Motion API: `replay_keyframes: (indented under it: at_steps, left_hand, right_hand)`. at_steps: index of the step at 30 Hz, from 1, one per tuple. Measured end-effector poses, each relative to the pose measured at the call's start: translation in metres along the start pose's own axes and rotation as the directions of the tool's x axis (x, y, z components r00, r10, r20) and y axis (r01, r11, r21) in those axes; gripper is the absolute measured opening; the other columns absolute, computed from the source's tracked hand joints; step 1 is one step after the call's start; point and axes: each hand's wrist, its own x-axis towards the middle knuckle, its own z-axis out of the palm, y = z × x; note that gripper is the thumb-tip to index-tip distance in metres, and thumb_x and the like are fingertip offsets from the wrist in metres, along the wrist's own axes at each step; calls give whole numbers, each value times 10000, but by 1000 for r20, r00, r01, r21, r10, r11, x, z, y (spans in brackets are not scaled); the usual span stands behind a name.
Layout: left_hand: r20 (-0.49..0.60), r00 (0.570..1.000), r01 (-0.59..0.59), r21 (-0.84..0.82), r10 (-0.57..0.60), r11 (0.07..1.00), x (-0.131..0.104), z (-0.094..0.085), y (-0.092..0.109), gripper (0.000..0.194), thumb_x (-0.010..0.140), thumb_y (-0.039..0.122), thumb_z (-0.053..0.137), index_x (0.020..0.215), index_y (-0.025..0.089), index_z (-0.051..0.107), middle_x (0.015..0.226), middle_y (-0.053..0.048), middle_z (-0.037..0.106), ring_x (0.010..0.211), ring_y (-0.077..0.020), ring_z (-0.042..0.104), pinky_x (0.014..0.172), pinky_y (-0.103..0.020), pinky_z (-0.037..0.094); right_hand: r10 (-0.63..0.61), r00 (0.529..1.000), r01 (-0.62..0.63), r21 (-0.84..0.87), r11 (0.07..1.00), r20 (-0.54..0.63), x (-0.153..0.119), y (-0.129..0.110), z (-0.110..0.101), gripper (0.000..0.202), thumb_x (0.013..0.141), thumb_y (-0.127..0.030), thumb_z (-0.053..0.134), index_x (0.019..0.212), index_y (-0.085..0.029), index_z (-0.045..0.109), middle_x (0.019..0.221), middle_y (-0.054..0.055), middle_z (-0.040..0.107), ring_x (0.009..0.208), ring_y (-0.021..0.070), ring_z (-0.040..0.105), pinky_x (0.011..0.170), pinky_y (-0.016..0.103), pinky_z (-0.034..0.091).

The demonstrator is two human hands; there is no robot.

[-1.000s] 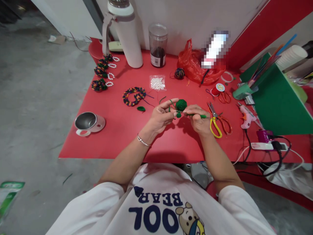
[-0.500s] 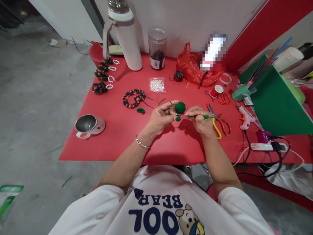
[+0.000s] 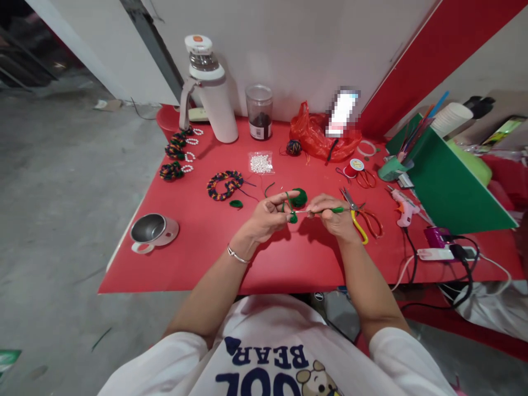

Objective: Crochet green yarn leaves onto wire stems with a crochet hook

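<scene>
- Working well here, we judge, means light, even tension: our left hand [image 3: 268, 217] pinches a small, rounded, dark-green yarn piece [image 3: 293, 218] between thumb and fingers, with a thin green yarn strand [image 3: 288, 201] draped over the outstretched forefinger.
- Our right hand [image 3: 332, 217] grips a slim crochet hook with a green handle and metal shaft [image 3: 338, 210], its shaft reaching toward the pinched piece. Whether the tip sits inside a loop is too small for us to tell.
- Both hands are above the worktop [image 3: 198, 258], which is smooth, flat and red. We should pinch close to the working loop, so that the soft piece does not twist, and turn the hook gently, lest it split the strand.
- Just beyond the fingers lies a round, fuzzy-looking green yarn ball [image 3: 300, 197]; slack from it would probably spare us tugging.
- Near our left hand, we see a flat, leaf-shaped green piece [image 3: 236, 204] and a knobbly, multicoloured yarn ring [image 3: 225, 185].
- Farther back, a clear, glossy plastic packet of round white beads [image 3: 261, 163] contrasts with the matte yarn.
</scene>
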Motion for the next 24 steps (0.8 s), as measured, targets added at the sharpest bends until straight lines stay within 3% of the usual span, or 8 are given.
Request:
replay_keyframes:
  at_steps: [5, 14, 18, 24]
  left_hand:
    - [68, 995, 73, -19, -71, 997, 0, -3, 2, 698, 536, 163, 946, 1216, 167, 784, 690, 12, 651, 468, -43, 467, 418, -168, 250]
    - [161, 979, 120, 38, -125, 992, -2, -8, 6, 623, 534, 131, 860, 1155, 153, 810, 719, -32, 668, 547, -79, 523, 448, -164, 266]
    - [178, 979, 85, 81, -99, 993, -3, -8, 6, 606, 562, 177, 856, 1166, 142, 810, 663, -34, 662, 501, -69, 460, 453, -190, 298]
    - [171, 983, 44, 99, -60, 994, -3, -6, 5, 540, 575, 204, 866, 1108, 134, 822, 653, -28, 649, 531, -84, 495, 499, -215, 362]
  right_hand:
    - [-28, 996, 28, 7, 1000, 80, 4, -15, -1, 248, 859, -536, 799, 924, -302, 850, 876, 21, 787, 734, 140, 736, 665, 286, 612]
    - [-19, 986, 29, -54, 998, 168, 5, -22, -3, 315, 865, -568, 773, 885, -263, 846, 852, 39, 797, 746, 145, 738, 706, 297, 612]
    - [-23, 983, 27, -17, 1000, 181, 5, -23, -3, 312, 891, -559, 756, 896, -259, 842, 836, 35, 788, 711, 136, 735, 660, 280, 614]
    - [-8, 988, -1, 59, 998, 155, 2, -12, -2, 303, 921, -540, 739, 883, -255, 836, 831, 26, 772, 661, 108, 710, 627, 251, 600]
